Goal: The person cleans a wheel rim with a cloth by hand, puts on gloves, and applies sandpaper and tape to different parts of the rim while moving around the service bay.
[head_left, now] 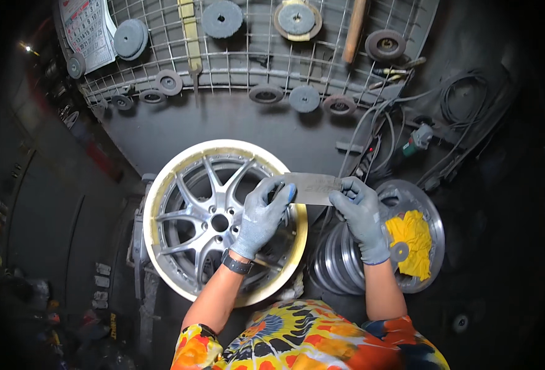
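My left hand [257,219], in a grey glove with a blue thumb tip, grips the left end of a thin grey rectangular sheet [309,188]. My right hand [362,219], also gloved, pinches the sheet's right end, holding it stretched between them. They are over the right side of a silver multi-spoke wheel [220,200] whose outer rim has a pale yellow band. To the right, a yellow crumpled cloth [411,237] lies on another metal wheel [423,203], with a small grey disc [399,251] beside my right hand.
A wire rack [149,71] at the back holds grinding discs [222,18], a wooden handle [354,31] and a calendar [81,37]. An angle grinder [415,139] and coiled cables [463,98] are at back right. Dark shelving with small items [101,280] lines the left.
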Demonstrator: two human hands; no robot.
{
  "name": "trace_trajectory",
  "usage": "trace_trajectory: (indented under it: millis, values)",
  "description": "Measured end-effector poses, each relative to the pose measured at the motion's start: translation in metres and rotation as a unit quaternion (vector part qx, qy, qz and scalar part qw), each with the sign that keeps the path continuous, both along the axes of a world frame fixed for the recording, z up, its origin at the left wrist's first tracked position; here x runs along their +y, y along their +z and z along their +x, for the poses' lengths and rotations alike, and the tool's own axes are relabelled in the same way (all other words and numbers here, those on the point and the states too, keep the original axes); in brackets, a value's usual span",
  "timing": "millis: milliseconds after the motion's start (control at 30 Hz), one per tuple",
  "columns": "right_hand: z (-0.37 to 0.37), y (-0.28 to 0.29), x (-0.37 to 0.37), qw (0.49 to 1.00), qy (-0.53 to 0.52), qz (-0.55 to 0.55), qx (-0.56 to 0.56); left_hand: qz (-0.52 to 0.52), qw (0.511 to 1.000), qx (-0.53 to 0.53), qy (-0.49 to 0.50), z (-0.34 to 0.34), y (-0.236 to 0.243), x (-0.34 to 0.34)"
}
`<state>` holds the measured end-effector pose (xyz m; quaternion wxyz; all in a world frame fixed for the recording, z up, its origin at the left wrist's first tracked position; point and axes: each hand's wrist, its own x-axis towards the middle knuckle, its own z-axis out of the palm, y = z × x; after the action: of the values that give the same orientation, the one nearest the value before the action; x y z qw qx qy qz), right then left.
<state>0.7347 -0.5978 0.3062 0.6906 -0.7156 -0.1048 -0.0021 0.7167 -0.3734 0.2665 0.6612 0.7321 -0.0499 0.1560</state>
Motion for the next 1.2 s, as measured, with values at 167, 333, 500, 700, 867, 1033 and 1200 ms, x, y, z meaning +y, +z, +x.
trace_trajectory:
  millis: [167,333,500,700,867,1033,1200]
  values:
    - [-0.032,-0.024,-0.009,0.996,0.037,0.032,0.07,-0.035,0.983,0.144,-0.11,-0.043,-0.002,0.003]
    - [-0.065,-0.031,-0.023,0.992,0.066,-0.004,0.105,-0.043,0.984,0.154,-0.075,-0.072,-0.025,-0.012]
    - [-0.086,-0.043,-0.049,0.995,0.073,-0.028,0.066,0.016,0.989,0.125,-0.081,-0.09,-0.037,-0.035]
    - [-0.109,-0.054,-0.07,0.998,0.05,-0.001,0.048,-0.008,0.994,0.102,-0.032,-0.109,-0.039,-0.072]
    - [-0.13,-0.06,-0.093,0.995,0.017,-0.037,0.091,-0.008,0.996,0.087,-0.029,-0.128,-0.042,-0.101]
    - [-0.153,-0.071,-0.131,0.995,0.01,-0.039,0.089,-0.066,0.981,0.164,-0.076,-0.153,-0.031,-0.132]
    - [-0.185,-0.07,-0.143,0.996,0.029,-0.082,0.022,-0.068,0.987,0.143,-0.022,-0.179,-0.044,-0.167]
